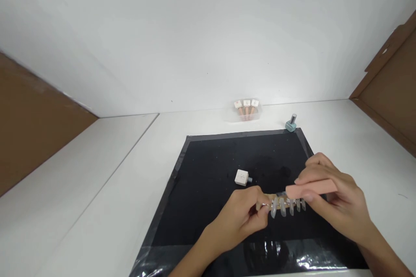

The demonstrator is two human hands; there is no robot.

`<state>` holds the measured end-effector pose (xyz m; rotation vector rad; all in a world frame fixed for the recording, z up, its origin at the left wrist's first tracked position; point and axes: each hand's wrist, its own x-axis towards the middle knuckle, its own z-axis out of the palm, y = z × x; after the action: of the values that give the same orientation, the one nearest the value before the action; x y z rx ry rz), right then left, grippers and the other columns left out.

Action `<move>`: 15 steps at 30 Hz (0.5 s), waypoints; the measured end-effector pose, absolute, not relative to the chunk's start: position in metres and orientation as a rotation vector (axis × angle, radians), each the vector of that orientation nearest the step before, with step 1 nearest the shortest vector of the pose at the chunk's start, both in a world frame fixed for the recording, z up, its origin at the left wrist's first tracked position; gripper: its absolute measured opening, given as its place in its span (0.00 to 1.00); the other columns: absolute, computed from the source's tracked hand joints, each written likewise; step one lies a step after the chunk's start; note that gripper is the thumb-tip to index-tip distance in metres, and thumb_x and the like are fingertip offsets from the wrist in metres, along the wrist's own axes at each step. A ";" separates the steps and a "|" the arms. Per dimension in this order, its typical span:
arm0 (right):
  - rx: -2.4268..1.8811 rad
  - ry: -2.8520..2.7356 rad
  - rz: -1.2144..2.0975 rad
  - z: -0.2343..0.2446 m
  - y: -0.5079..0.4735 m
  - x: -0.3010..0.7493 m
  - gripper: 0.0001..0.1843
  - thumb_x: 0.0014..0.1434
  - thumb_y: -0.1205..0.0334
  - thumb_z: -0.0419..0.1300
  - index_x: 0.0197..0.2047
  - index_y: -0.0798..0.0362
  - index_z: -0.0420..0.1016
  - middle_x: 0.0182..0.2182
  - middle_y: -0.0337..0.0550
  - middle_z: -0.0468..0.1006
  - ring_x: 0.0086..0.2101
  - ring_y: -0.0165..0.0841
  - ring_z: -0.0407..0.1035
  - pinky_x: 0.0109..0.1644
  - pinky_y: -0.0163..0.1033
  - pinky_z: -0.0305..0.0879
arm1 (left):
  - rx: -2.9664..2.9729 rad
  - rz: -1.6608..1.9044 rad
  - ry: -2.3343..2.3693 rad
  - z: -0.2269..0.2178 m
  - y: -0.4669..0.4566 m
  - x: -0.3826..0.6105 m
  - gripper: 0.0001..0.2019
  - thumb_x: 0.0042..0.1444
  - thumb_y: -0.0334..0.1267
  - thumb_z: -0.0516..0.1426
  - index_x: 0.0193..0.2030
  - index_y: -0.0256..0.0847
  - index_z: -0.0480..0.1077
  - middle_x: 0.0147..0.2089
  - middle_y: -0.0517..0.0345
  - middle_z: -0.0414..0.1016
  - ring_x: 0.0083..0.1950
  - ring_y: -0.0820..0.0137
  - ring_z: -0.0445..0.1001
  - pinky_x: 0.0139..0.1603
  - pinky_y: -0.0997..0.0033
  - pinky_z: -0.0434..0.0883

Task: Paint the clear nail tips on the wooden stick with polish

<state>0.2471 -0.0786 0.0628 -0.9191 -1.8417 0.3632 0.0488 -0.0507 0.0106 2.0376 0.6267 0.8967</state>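
Observation:
My left hand [248, 212] is closed, thumb and fingers pinching the left end of a nail-tip stand. Several clear false nail tips [283, 207] stick out from it in a row toward me, above the black mat. My right hand [336, 199] grips a long peach nail polish brush cap [315, 187], lying nearly level with its narrow end pointing left over the tips. I cannot make out the bristles or whether they touch a tip. Beyond my left hand, an uncapped white square nail polish bottle [241, 177] rests on the mat, its threaded neck to the right.
The black mat [201, 173] has taped, shiny edges and lies on a white table [97, 190]. At the back stand a clear box [256, 114] of several peach-handled white bottles and a pale blue bottle [290, 126] with a silver cap. Brown panels [390, 82] flank the table.

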 end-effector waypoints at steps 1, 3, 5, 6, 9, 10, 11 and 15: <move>-0.890 -1.853 0.375 0.063 -0.079 0.247 0.04 0.60 0.66 0.60 0.33 0.49 0.73 0.23 0.38 0.77 0.25 0.32 0.65 0.28 0.40 0.64 | 2.039 0.895 0.629 0.011 -0.051 0.049 0.07 0.55 0.28 0.51 0.28 0.40 0.62 0.23 0.67 0.60 0.22 0.79 0.58 0.24 0.81 0.59; -0.885 -1.909 0.414 0.062 -0.079 0.247 0.06 0.61 0.66 0.60 0.31 0.49 0.73 0.22 0.37 0.77 0.25 0.32 0.65 0.27 0.39 0.64 | 2.038 0.882 0.630 0.011 -0.051 0.048 0.07 0.55 0.28 0.51 0.27 0.40 0.61 0.23 0.67 0.59 0.22 0.79 0.58 0.23 0.81 0.58; -0.944 -1.897 0.375 0.062 -0.079 0.247 0.06 0.60 0.68 0.60 0.31 0.49 0.73 0.23 0.38 0.78 0.26 0.32 0.65 0.27 0.38 0.64 | 2.024 0.868 0.634 0.010 -0.051 0.048 0.07 0.55 0.27 0.51 0.28 0.40 0.61 0.23 0.67 0.58 0.22 0.79 0.57 0.23 0.81 0.57; -0.966 -1.860 0.337 0.062 -0.079 0.247 0.06 0.59 0.69 0.61 0.32 0.49 0.73 0.25 0.38 0.78 0.27 0.32 0.65 0.27 0.38 0.64 | 2.009 0.864 0.635 0.010 -0.051 0.048 0.07 0.55 0.27 0.51 0.28 0.40 0.61 0.23 0.67 0.58 0.22 0.79 0.57 0.23 0.81 0.57; -0.900 -1.836 0.334 0.062 -0.079 0.247 0.06 0.61 0.68 0.59 0.34 0.48 0.74 0.25 0.38 0.79 0.26 0.32 0.65 0.28 0.40 0.64 | 1.925 0.855 0.633 0.011 -0.051 0.049 0.06 0.55 0.28 0.51 0.28 0.40 0.60 0.23 0.68 0.57 0.22 0.80 0.55 0.23 0.81 0.56; -0.875 -1.866 0.378 0.062 -0.079 0.247 0.05 0.62 0.66 0.59 0.33 0.48 0.74 0.24 0.37 0.78 0.25 0.32 0.65 0.28 0.40 0.64 | 1.887 0.850 0.628 0.011 -0.051 0.049 0.06 0.55 0.29 0.51 0.28 0.41 0.60 0.23 0.68 0.57 0.22 0.79 0.55 0.23 0.80 0.56; -0.865 -1.896 0.421 0.062 -0.079 0.247 0.06 0.62 0.64 0.59 0.32 0.49 0.74 0.23 0.37 0.78 0.25 0.32 0.65 0.27 0.39 0.63 | 1.847 0.842 0.622 0.010 -0.051 0.049 0.07 0.56 0.30 0.51 0.28 0.40 0.60 0.22 0.68 0.56 0.22 0.79 0.54 0.23 0.80 0.55; -0.948 -1.803 0.377 0.059 -0.080 0.247 0.06 0.60 0.68 0.61 0.33 0.47 0.75 0.26 0.38 0.80 0.27 0.33 0.67 0.29 0.40 0.65 | 1.662 0.784 0.612 0.004 -0.052 0.049 0.11 0.59 0.39 0.53 0.27 0.40 0.60 0.22 0.68 0.57 0.21 0.80 0.54 0.22 0.79 0.54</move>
<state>0.2472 -0.0799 0.0585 -0.9479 -1.8032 0.3767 0.0486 -0.0524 0.0043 1.6621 0.6124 0.7836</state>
